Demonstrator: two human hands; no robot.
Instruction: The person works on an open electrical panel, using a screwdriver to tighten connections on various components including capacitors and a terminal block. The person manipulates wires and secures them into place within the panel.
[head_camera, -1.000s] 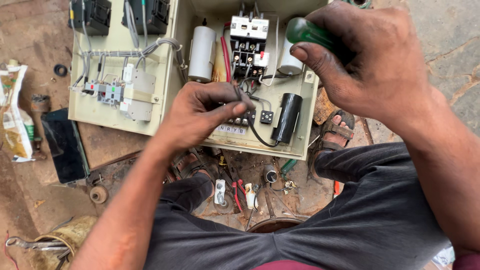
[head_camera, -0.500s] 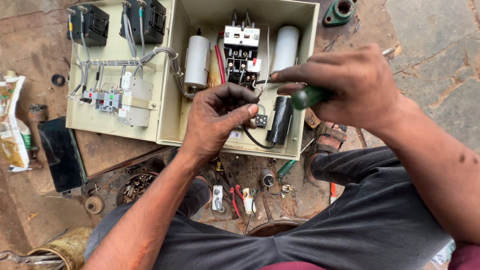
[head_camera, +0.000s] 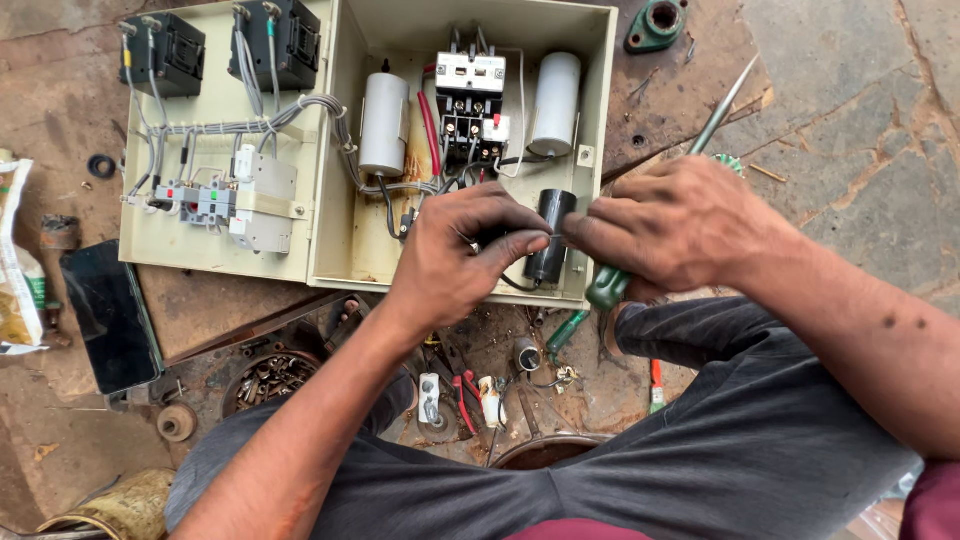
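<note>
Open control box (head_camera: 340, 250), on floor. Left hand (head_camera: 455, 255) pinches small wire end by black cylinder (head_camera: 550, 235); right hand (head_camera: 680, 225) meets it, screwdriver (head_camera: 610, 285) tucked in palm, kept ready.

arms: bare (no sleeves) | trousers (head_camera: 700, 450): dark grey | top: maroon

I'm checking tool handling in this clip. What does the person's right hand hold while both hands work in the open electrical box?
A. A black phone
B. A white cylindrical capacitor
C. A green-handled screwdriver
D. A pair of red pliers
C: the right hand grips a green-handled screwdriver, its metal shaft sticking up past the knuckles, while its fingertips meet the left hand near the black cylinder.
</note>
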